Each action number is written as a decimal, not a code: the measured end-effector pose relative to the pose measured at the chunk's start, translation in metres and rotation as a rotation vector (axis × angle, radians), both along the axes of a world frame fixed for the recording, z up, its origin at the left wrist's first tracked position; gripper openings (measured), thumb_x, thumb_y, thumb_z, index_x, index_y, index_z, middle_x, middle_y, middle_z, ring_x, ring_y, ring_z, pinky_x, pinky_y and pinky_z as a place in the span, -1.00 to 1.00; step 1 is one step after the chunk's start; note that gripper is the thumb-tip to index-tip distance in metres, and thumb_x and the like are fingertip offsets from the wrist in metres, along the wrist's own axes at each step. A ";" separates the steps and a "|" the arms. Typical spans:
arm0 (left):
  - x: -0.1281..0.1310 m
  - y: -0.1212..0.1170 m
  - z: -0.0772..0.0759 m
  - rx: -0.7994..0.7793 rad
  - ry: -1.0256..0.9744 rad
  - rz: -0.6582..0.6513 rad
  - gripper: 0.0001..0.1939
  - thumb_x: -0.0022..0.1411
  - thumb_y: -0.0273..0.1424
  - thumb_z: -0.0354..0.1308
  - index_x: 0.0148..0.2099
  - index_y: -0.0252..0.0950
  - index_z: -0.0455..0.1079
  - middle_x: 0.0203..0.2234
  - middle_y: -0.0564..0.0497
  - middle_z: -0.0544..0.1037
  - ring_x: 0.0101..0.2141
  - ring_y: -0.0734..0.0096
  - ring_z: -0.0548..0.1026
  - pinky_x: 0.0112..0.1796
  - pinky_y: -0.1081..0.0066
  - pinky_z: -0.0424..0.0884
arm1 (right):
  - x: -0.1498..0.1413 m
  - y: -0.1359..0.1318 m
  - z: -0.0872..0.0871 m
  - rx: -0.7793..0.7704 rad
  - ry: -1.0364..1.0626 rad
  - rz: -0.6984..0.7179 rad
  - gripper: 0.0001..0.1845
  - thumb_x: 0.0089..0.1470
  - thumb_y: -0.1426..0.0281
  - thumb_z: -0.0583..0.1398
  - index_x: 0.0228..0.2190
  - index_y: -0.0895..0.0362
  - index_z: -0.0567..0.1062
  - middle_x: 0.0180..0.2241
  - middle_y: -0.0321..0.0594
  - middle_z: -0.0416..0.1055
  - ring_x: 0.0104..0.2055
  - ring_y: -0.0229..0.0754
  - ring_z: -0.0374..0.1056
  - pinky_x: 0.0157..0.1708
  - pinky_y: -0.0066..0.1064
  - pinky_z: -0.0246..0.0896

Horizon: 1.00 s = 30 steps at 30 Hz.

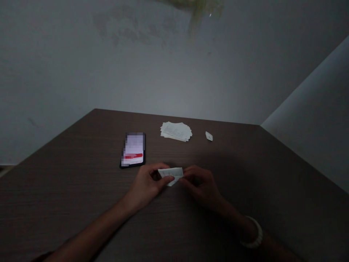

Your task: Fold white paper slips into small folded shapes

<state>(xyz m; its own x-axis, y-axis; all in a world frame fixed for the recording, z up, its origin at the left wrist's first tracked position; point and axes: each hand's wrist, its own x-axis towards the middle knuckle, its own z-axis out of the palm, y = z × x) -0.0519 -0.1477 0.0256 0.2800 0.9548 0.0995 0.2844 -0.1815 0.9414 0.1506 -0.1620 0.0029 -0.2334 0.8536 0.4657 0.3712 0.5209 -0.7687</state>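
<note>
Pinching the folded paper slip (169,173), the left hand (144,185) and right hand (200,185) risked tearing it by pulling apart.

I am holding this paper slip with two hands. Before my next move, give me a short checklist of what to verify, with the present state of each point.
1. Left hand and right hand both grip the paper slip: ok.
2. Slip free of tears: cannot tell, fingers cover part of it.
3. Print on the slip readable: not ok, the view is dim.
4. Phone apart from the hands: ok.
5. Paper stack on the table, not touching the hands: ok.
6. Small paper piece apart from the stack: ok.
</note>
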 end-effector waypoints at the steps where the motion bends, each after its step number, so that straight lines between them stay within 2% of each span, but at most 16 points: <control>1: 0.000 0.000 0.000 0.033 0.013 -0.017 -0.85 0.08 -0.35 0.24 -0.30 -0.33 0.50 -0.47 0.00 0.58 -0.44 0.34 0.48 -0.42 0.41 0.37 | 0.000 0.000 0.000 -0.003 0.008 -0.014 -0.96 0.05 0.40 0.27 -0.43 0.11 0.50 -0.36 -0.24 0.49 -0.40 -0.26 0.38 -0.45 -0.45 0.26; 8: -0.001 -0.002 0.001 0.260 0.119 -0.105 -0.94 0.13 -0.43 0.22 -0.37 -0.31 0.50 -0.49 0.03 0.53 -0.44 0.38 0.46 -0.42 0.42 0.36 | -0.003 -0.003 0.008 0.019 -0.002 -0.061 -0.96 0.04 0.43 0.25 -0.45 0.11 0.49 -0.44 -0.26 0.47 -0.49 -0.28 0.34 -0.52 -0.47 0.24; 10: -0.001 -0.003 0.000 0.376 0.107 -0.114 -0.96 0.16 -0.45 0.22 -0.32 -0.28 0.50 -0.44 0.02 0.54 -0.37 0.36 0.47 -0.35 0.39 0.38 | -0.001 -0.003 0.010 0.128 -0.037 -0.077 -0.94 0.05 0.45 0.23 -0.45 0.11 0.50 -0.41 -0.23 0.47 -0.44 -0.26 0.38 -0.48 -0.46 0.29; 14: -0.004 -0.004 -0.001 0.674 0.103 -0.125 -0.88 0.21 -0.51 0.18 -0.20 -0.26 0.49 -0.31 -0.02 0.54 -0.28 0.34 0.44 -0.26 0.32 0.36 | 0.009 -0.003 0.011 0.466 -0.243 -0.066 -0.91 0.05 0.49 0.23 -0.36 0.08 0.54 -0.37 -0.19 0.48 -0.39 -0.25 0.37 -0.42 -0.43 0.32; 17: -0.009 -0.004 -0.004 0.781 0.213 -0.207 -0.83 0.24 -0.56 0.12 -0.19 -0.26 0.49 -0.30 -0.02 0.53 -0.29 0.34 0.41 -0.25 0.31 0.34 | 0.017 0.000 0.010 0.572 -0.410 -0.031 -0.89 0.09 0.47 0.21 -0.34 0.06 0.55 -0.37 -0.22 0.49 -0.44 -0.28 0.34 -0.45 -0.45 0.28; 20: -0.012 -0.003 -0.006 0.796 0.398 -0.301 -0.80 0.27 -0.56 0.07 -0.14 -0.26 0.48 -0.28 -0.03 0.55 -0.25 0.27 0.40 -0.21 0.26 0.32 | 0.022 0.003 0.008 0.538 -0.559 0.029 -0.88 0.12 0.43 0.19 -0.35 0.04 0.55 -0.32 -0.23 0.51 -0.39 -0.25 0.34 -0.40 -0.41 0.29; 24: -0.013 -0.002 -0.006 0.731 0.567 -0.428 -0.79 0.28 -0.54 0.03 -0.17 -0.27 0.48 -0.32 -0.04 0.56 -0.24 0.23 0.41 -0.19 0.23 0.31 | 0.023 0.006 0.007 0.410 -0.672 0.170 -0.86 0.13 0.43 0.17 -0.34 0.02 0.56 -0.21 -0.24 0.52 -0.27 -0.16 0.34 -0.31 -0.33 0.31; 27: -0.012 -0.001 -0.007 0.670 0.574 -0.485 -0.79 0.28 -0.53 0.02 -0.18 -0.28 0.48 -0.34 -0.05 0.55 -0.25 0.24 0.41 -0.18 0.25 0.33 | 0.020 0.006 0.007 0.329 -0.645 0.227 -0.85 0.13 0.45 0.17 -0.35 0.03 0.56 -0.21 -0.25 0.53 -0.23 -0.13 0.34 -0.24 -0.28 0.32; 30: -0.013 0.000 -0.007 0.621 0.565 -0.508 -0.80 0.27 -0.54 0.04 -0.17 -0.28 0.48 -0.33 -0.04 0.55 -0.25 0.25 0.42 -0.16 0.25 0.33 | 0.018 0.005 0.005 0.237 -0.548 0.223 -0.87 0.09 0.45 0.21 -0.33 0.04 0.56 -0.22 -0.23 0.53 -0.22 -0.13 0.35 -0.21 -0.27 0.32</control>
